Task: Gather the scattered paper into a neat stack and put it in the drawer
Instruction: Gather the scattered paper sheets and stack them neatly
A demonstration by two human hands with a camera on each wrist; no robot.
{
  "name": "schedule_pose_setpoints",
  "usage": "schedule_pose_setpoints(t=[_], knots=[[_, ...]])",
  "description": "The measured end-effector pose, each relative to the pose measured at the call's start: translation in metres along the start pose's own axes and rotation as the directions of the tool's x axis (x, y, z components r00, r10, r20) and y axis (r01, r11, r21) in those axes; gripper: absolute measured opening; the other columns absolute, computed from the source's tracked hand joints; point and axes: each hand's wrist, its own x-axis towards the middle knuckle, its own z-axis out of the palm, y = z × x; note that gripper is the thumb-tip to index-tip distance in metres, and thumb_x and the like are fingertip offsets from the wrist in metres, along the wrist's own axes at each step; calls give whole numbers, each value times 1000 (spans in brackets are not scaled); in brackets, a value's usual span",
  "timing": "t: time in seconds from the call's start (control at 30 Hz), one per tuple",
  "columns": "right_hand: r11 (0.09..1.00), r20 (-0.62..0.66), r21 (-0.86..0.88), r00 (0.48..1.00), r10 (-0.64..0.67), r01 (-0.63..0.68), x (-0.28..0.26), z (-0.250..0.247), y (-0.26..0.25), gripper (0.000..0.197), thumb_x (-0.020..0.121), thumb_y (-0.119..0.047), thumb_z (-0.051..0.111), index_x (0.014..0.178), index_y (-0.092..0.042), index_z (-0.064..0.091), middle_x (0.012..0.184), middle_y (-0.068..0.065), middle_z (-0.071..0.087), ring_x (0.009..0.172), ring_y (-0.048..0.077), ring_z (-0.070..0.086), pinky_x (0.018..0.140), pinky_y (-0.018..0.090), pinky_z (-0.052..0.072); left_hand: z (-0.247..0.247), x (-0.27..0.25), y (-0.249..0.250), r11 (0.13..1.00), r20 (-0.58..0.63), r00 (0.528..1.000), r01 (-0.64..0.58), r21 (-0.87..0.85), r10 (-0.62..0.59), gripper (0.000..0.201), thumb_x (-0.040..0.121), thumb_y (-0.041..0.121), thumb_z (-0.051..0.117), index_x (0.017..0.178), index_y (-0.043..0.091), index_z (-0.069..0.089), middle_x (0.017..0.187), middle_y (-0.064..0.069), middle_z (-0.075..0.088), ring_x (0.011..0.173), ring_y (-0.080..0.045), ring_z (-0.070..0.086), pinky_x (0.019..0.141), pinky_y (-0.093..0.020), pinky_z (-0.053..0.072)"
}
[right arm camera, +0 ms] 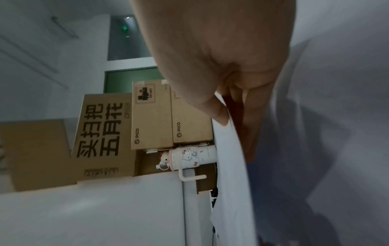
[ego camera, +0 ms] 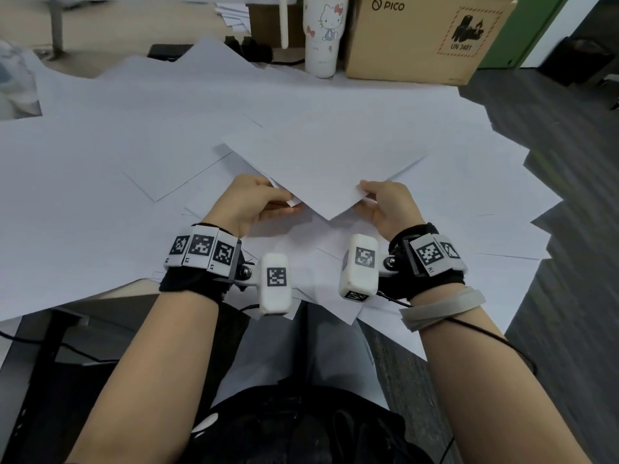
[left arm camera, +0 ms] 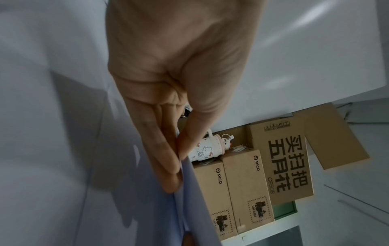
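Paper (ego camera: 321, 155) hides both hands' fingers (ego camera: 363, 187).

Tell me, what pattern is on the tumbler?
The tumbler is white with a cartoon cat and red bows; the head view shows it best.

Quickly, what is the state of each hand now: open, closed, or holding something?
Left hand: pinches the white paper sheets at their left edge.
Right hand: pinches the same sheets at their right edge.
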Motion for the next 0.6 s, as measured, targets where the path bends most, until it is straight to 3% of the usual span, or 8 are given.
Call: schedule_pose_setpoints(t=[0.1,0.2,0.33,0.43,0.5,0.6], knots=[[996,51,-24,995,82,-81,-15,-3,-2,11,92,0,52,82,4,55,69,15,63,53,25,67,52,29,58,-3,-6,-1,1000,62,998,-13,14,12,19,85,-10,58,104,-8,60,73,-10,73,66,-17,72,60,-17,55],[991,98,-106,991,92,-82,-23,-2,1,13,93,-3,52,90,9,55,76,22,65,58,30,69,52,33,58,-1,-12,-1,1000,123,992,-7,24,4,11,85,-9,59,95,-8,63,70,-9,73,67,-17,72,61,-17,56],[998,107,-52,993,44,-38,-25,5,5,16,93,0,48,100,13,54,82,26,65,61,29,69,55,28,57,9,-17,-3,999,190,982,-6,52,-4,11,86,-10,58,93,-6,65,72,-11,73,66,-16,72,66,-18,58],[1000,103,13,995,-5,4,-22,7,6,10,91,8,45,86,7,53,86,22,62,68,28,69,60,29,60,11,-20,-2,997,233,972,-9,79,-10,17,87,-6,60,103,-6,64,80,-14,74,71,-18,72,71,-20,58],[999,50,18,998,-40,39,-20,6,6,20,88,14,43,75,-1,48,85,19,57,75,30,65,62,30,60,8,-21,-2,996,246,969,-15,89,-7,22,87,-2,62,108,-3,63,86,-13,74,75,-18,73,71,-20,58],[996,0,27,997,-83,83,-17,0,5,26,86,17,40,72,-4,45,85,16,56,77,31,63,61,31,60,-3,-18,-3,999,161,986,-40,30,35,32,84,1,67,115,2,60,107,-14,71,88,-23,72,75,-24,58]])
